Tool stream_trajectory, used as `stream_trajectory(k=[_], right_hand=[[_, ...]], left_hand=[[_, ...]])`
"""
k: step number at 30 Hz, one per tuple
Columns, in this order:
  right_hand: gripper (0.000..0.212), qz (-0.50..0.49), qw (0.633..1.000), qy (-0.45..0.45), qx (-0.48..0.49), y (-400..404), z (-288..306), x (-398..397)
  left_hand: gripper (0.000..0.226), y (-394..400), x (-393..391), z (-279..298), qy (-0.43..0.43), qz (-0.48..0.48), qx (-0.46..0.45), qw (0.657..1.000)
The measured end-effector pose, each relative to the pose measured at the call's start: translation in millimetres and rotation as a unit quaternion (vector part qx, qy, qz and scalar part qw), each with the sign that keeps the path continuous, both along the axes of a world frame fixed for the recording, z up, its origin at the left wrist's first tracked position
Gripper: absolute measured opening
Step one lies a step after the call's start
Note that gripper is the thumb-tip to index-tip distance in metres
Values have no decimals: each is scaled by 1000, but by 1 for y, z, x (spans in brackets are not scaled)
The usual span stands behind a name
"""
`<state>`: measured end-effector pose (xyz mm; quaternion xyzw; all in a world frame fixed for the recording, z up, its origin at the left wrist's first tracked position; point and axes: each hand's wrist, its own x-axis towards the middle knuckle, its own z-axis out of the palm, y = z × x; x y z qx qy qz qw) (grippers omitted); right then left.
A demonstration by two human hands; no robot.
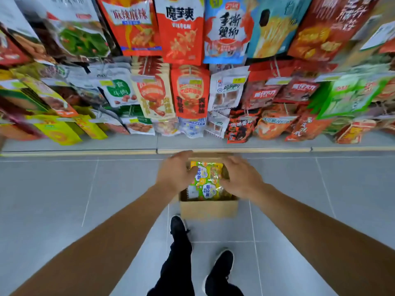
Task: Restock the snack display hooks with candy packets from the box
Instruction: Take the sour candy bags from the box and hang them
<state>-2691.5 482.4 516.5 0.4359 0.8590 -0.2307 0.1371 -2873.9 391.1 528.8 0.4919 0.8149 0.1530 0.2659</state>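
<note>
Candy packets (pixel 207 180) fill the cardboard box (pixel 209 208) on the grey floor (pixel 64 189). Left hand (pixel 176 170) and right hand (pixel 240 178) grasp them from either side, below the snack display (pixel 192 82).

Both bare arms stretched forward and down. Left hand (pixel 174 171) and right hand (pixel 241 178) spread, palms down, fingers loosely bent.

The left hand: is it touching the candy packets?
Touching. In the head view the left hand's fingertips lie on the candy packets in the box.
</note>
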Motion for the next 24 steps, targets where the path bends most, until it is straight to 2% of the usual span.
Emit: stream_trajectory(k=[2,6,14,18,24], right_hand=[[64,-1,1000,-17,-16,0,-21,-15],[62,-38,996,-54,-57,3,-69,-41],[63,-55,985,-103,-131,22,-164,-68],[57,-59,978,-104,-171,38,-231,-74],[67,-42,967,-120,-221,56,-354,-66]], left_hand=[[43,0,-14,-24,-21,7,-24,999],[57,5,-40,-77,-69,11,-71,995],[57,22,-62,-176,-143,50,-140,978],[53,32,-62,-237,-173,88,-172,966],[60,45,-50,-349,-201,137,-212,946]])
